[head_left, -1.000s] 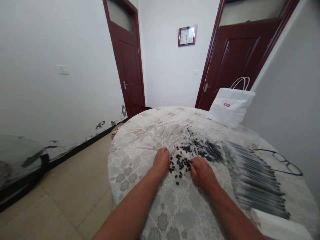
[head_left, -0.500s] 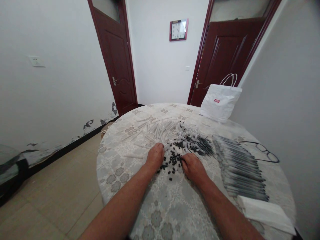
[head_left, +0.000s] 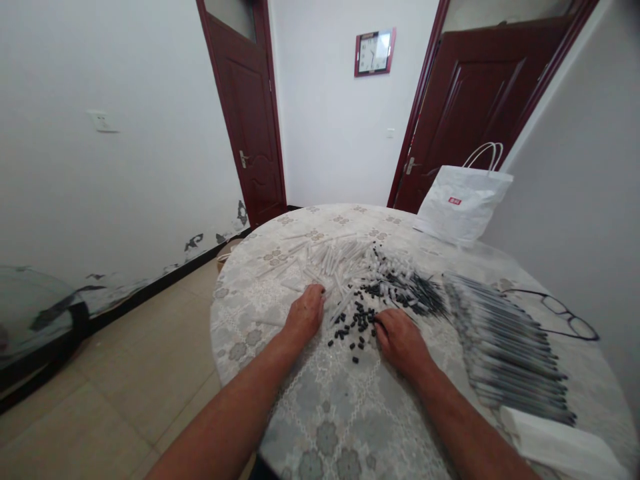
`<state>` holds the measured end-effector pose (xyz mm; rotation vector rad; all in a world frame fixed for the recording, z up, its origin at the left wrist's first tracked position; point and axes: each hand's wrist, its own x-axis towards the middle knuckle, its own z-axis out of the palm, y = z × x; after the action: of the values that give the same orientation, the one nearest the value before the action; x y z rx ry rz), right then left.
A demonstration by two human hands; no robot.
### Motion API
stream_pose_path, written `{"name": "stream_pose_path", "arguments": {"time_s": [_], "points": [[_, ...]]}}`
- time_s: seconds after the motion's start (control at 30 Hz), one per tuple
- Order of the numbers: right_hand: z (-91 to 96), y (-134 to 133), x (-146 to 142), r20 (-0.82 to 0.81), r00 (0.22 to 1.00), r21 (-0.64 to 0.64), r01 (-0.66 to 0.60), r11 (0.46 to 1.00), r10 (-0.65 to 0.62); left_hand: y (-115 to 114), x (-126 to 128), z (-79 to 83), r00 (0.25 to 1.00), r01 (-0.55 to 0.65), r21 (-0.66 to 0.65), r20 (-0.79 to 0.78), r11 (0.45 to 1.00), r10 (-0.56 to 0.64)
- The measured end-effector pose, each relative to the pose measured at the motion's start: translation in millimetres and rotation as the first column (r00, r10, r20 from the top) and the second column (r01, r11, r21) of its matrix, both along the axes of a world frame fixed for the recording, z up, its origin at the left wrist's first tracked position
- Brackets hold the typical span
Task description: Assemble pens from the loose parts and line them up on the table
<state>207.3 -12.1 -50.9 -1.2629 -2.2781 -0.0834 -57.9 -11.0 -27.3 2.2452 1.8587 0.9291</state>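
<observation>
My left hand (head_left: 306,311) is closed near the clear plastic tubes (head_left: 333,257), its fingertips curled together; whatever it may hold is hidden. A pile of small black caps (head_left: 361,316) lies between my two hands. At the right side of that pile my right hand (head_left: 401,339) pinches its thumb and fingers together, with a dark cap at the fingertips. Beyond them are small whitish pieces (head_left: 395,262) and thin dark pen refills (head_left: 424,295) in a heap. A row of pens (head_left: 510,347) lies to the right of my right hand.
The round table has a patterned cloth (head_left: 327,437). Eyeglasses (head_left: 567,317) rest beyond the pens, and a folded white sheet (head_left: 560,440) lies at the near right. A white bag (head_left: 465,207) stands at the far right edge, before a dark red door (head_left: 480,100).
The view has turned slightly left. My left hand has drawn leftward from the black caps toward the clear tubes. My right hand stays at the caps, almost unmoved over the table.
</observation>
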Motion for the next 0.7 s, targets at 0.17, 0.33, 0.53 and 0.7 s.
{"name": "stream_pose_path", "arguments": {"time_s": [0.17, 0.33, 0.53, 0.7], "points": [[2.3, -1.8, -0.9, 0.005, 1.000, 0.010, -0.005, 1.000, 0.005, 8.0, 1.5, -9.7, 0.989, 0.028, 0.050, 0.146, 0.998, -0.035], [6.7, -3.7, -0.5, 0.011, 1.000, -0.005, 0.010, 1.000, -0.010, 12.9, -1.3, -7.9, 0.944, 0.040, 0.013, 0.328, 0.999, -0.042], [8.5, -4.5, -1.8, 0.033, 0.999, -0.019, 0.024, 1.000, -0.024, 13.0, -11.0, -1.9, 0.769, -0.048, -0.075, 0.634, 0.996, 0.085], [6.1, -2.5, 0.7, 0.022, 1.000, -0.018, 0.020, 1.000, -0.019, 19.0, -13.1, -7.7, 0.656, 0.032, -0.095, 0.753, 0.995, 0.051]]}}
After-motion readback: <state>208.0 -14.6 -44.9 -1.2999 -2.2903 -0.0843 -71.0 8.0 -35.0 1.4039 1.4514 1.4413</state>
